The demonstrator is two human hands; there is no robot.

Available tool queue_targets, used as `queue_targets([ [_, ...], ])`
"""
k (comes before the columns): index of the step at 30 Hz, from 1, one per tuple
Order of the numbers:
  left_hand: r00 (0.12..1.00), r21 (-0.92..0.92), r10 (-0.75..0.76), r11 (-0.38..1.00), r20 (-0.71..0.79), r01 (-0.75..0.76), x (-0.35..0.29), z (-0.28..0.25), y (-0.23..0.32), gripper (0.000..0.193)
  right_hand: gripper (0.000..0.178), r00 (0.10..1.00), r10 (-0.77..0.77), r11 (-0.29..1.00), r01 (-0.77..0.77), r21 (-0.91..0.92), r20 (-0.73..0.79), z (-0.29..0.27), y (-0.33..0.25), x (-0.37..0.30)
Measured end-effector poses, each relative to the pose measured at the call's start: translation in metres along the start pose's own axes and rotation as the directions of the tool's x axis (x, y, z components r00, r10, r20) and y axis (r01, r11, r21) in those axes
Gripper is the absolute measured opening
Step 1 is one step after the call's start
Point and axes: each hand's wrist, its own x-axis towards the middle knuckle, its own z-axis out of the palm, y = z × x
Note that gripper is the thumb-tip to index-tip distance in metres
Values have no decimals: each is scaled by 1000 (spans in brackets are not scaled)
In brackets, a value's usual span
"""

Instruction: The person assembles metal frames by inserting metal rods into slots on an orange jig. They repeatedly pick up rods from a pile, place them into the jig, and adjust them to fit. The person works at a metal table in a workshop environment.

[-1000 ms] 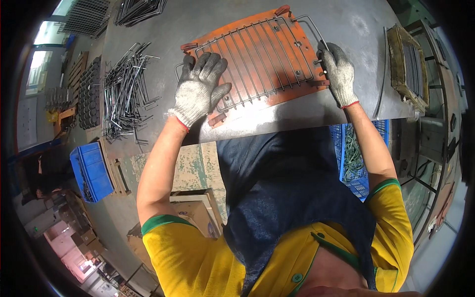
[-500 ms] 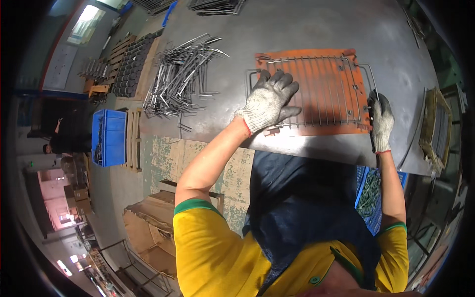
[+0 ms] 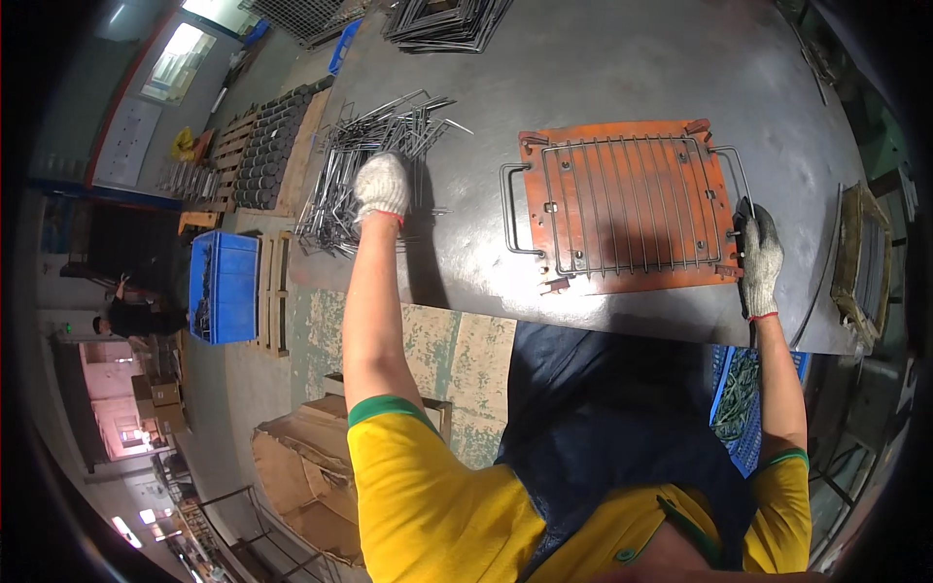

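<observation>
An orange-brown jig plate (image 3: 607, 233) lies on the metal table, with a wire rack (image 3: 641, 160) of parallel rods on top. A bent wire handle (image 3: 507, 209) stands at the rack's left side. At the right side, my gloved right hand (image 3: 761, 257) is closed round the near end of another bent wire handle (image 3: 743, 175). Away to the left, my gloved left hand (image 3: 381, 185) rests over a tangled heap of bent wire rods (image 3: 335, 199). Its fingers are hidden from view.
Wire frames (image 3: 447, 29) are stacked at the far table edge. A blue crate of green pieces (image 3: 736, 389) sits below the table's near right. Left of the table are a blue bin (image 3: 228, 282), a cardboard box (image 3: 306, 476) and a person (image 3: 141, 316).
My left hand has left the rack and reached left to the heap of wire rods. My right hand stays at the right handle. The view has shifted slightly.
</observation>
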Motion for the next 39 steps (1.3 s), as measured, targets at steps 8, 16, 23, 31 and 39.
queue_targets([
  [8, 996, 55, 37, 998, 75, -41, -3, -9, 14, 17, 42, 999, 38, 996, -41, 85, 35, -3, 10, 3],
  [16, 998, -35, -54, 998, -12, 53, -2, -21, 12, 16, 41, 995, 29, 994, -39, 102, 95, -2, -5, -2],
  [23, 981, -122, -81, 991, -174, 60, -1, -77, -14, 23, 43, 994, 37, 994, -47, 97, 106, 0, -10, -6],
  [31, 937, -910, 40, -224, 348, 348, -13, -132, 101, 24, 32, 992, -29, 753, 103, 650, -123, -29, 4, 12],
  [39, 775, -512, 480, -581, 412, 632, -77, -138, 309, 23, 43, 790, -563, 775, 606, -178, 241, -3, -49, -94],
])
